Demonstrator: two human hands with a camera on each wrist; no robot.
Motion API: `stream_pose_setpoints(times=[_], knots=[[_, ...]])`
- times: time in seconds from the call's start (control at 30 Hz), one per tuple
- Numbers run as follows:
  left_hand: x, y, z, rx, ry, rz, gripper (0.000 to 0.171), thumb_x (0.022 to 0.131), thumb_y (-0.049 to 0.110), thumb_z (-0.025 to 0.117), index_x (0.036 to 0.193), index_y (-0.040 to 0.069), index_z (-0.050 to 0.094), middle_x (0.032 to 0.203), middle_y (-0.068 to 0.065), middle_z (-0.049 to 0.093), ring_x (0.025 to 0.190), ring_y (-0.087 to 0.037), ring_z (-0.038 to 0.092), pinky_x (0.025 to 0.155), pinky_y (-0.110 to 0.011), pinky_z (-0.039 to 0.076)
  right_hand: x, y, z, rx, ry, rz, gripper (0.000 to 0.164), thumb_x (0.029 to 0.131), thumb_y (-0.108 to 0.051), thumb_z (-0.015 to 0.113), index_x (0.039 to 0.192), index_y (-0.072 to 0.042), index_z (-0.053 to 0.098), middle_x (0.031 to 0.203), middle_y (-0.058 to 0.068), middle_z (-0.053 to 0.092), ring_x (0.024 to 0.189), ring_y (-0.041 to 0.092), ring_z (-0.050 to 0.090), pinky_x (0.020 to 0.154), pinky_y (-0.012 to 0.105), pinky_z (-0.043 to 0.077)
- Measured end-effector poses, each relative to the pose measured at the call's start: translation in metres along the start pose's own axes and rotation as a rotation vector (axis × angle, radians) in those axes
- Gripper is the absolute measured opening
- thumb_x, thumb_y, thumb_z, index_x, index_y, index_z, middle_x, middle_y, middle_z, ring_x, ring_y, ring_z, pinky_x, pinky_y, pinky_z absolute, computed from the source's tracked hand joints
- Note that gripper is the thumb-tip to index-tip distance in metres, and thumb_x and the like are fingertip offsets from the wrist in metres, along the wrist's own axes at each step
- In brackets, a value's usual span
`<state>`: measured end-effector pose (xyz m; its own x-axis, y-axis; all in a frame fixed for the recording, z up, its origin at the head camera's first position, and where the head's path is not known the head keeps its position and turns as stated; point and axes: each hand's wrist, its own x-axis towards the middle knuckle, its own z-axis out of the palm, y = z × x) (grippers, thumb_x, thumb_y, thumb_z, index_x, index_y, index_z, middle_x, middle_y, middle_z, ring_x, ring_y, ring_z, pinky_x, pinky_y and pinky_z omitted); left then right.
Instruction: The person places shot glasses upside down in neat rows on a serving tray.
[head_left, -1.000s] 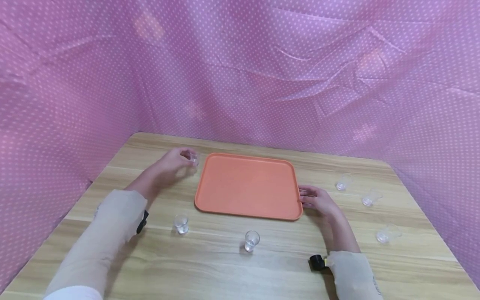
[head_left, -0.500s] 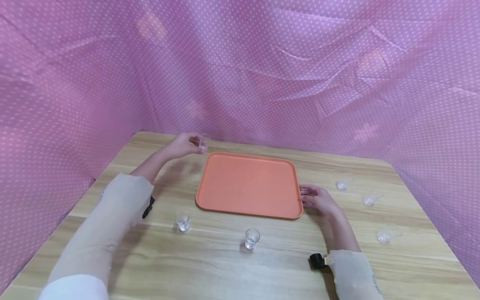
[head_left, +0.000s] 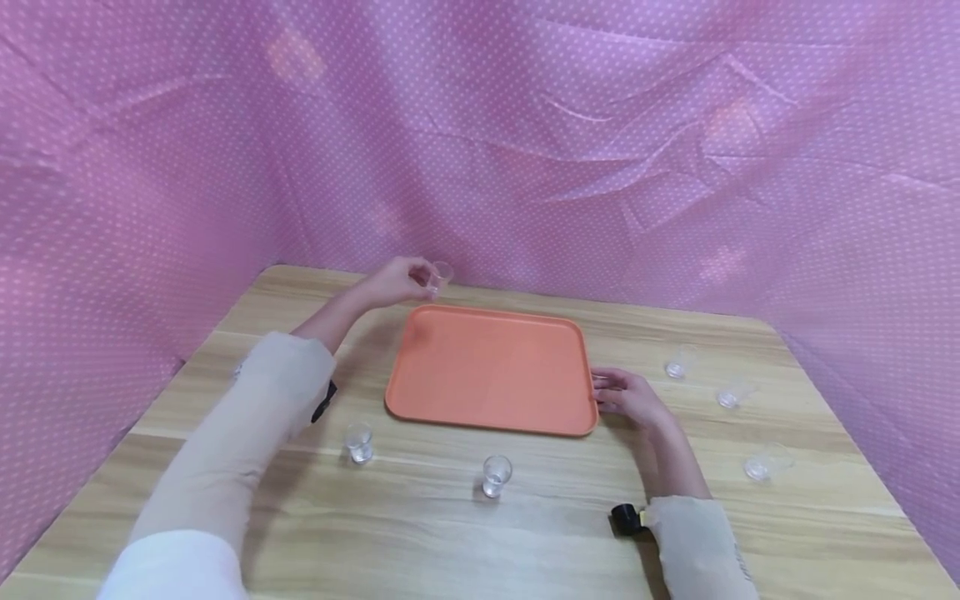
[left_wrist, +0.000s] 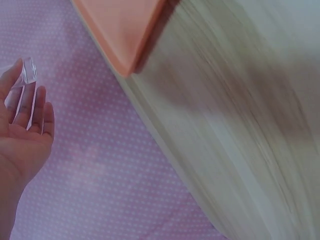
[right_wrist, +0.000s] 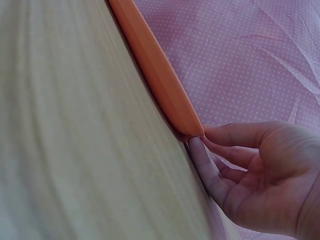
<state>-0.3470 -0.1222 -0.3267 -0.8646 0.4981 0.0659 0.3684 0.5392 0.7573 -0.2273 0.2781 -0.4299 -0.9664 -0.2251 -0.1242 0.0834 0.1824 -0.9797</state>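
Observation:
My left hand [head_left: 399, 282] pinches a small clear shot glass [head_left: 441, 277] between thumb and fingertips, raised near the far left corner of the orange tray [head_left: 491, 371]. In the left wrist view the glass [left_wrist: 30, 71] shows at the fingertips, other fingers spread beneath it. My right hand [head_left: 630, 397] is at the tray's right side. Seen from the right wrist, its thumb and forefinger close on the tray's rim [right_wrist: 170, 90]. The tray lies flat on the wooden table, bearing nothing.
Two upright shot glasses stand in front of the tray, one at the left [head_left: 359, 444] and one nearer the middle [head_left: 496, 477]. Right of the right hand are three more glasses [head_left: 678, 363]. A pink dotted curtain [head_left: 480, 150] hangs behind the table.
My left hand has carried the shot glass up and to the right, from beside the tray's left edge to its far left corner. The right hand stays at the tray's edge.

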Motion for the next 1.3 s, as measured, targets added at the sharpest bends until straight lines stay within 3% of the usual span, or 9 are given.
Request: stream_pose_setpoints(times=[0.27, 0.5, 0.83, 1.0, 1.3], knots=[[0.017, 0.017, 0.022, 0.034, -0.030, 0.075, 0.034, 0.079, 0.012, 0.070, 0.107, -0.003, 0.059, 0.102, -0.013, 0.062, 0.099, -0.026, 0.055, 0.090, -0.032, 0.044, 0.000, 0.002, 0.000, 0.010, 0.015, 0.000, 0.046, 0.087, 0.010, 0.049, 0.129, 0.019, 0.034, 0.106, 0.021, 0.056, 0.085, 0.012, 0.060, 0.080, 0.031, 0.052], [0.032, 0.030, 0.044, 0.056, -0.057, 0.065, 0.031, 0.079, 0.009, 0.070, 0.107, -0.003, 0.061, 0.099, -0.010, 0.063, 0.098, -0.023, 0.054, 0.088, -0.031, 0.044, 0.001, 0.001, 0.000, -0.023, 0.017, 0.016, 0.046, 0.087, 0.009, 0.048, 0.131, 0.016, 0.035, 0.112, 0.030, 0.052, 0.086, 0.015, 0.060, 0.081, 0.032, 0.051], [0.043, 0.047, 0.066, 0.049, -0.103, 0.073, 0.031, 0.081, 0.008, 0.068, 0.109, -0.002, 0.060, 0.100, -0.007, 0.062, 0.101, -0.022, 0.052, 0.090, -0.031, 0.042, 0.003, 0.003, -0.001, -0.054, 0.015, -0.011, 0.044, 0.087, 0.010, 0.049, 0.129, 0.016, 0.037, 0.110, 0.028, 0.054, 0.085, 0.012, 0.059, 0.078, 0.029, 0.052], [0.052, 0.055, 0.078, 0.068, -0.117, 0.112, 0.029, 0.080, 0.007, 0.069, 0.106, -0.001, 0.061, 0.098, -0.008, 0.063, 0.101, -0.022, 0.053, 0.089, -0.028, 0.043, 0.002, 0.001, -0.001, -0.022, 0.013, -0.017, 0.045, 0.086, 0.010, 0.049, 0.129, 0.018, 0.036, 0.111, 0.029, 0.054, 0.086, 0.012, 0.059, 0.078, 0.029, 0.052], [0.064, 0.067, 0.101, 0.135, -0.204, 0.103, 0.030, 0.081, 0.009, 0.069, 0.108, 0.000, 0.061, 0.101, -0.007, 0.063, 0.100, -0.020, 0.055, 0.087, -0.027, 0.045, 0.001, 0.000, -0.002, 0.018, 0.013, -0.006, 0.046, 0.087, 0.011, 0.049, 0.129, 0.019, 0.033, 0.112, 0.031, 0.052, 0.089, 0.013, 0.058, 0.079, 0.030, 0.052]])
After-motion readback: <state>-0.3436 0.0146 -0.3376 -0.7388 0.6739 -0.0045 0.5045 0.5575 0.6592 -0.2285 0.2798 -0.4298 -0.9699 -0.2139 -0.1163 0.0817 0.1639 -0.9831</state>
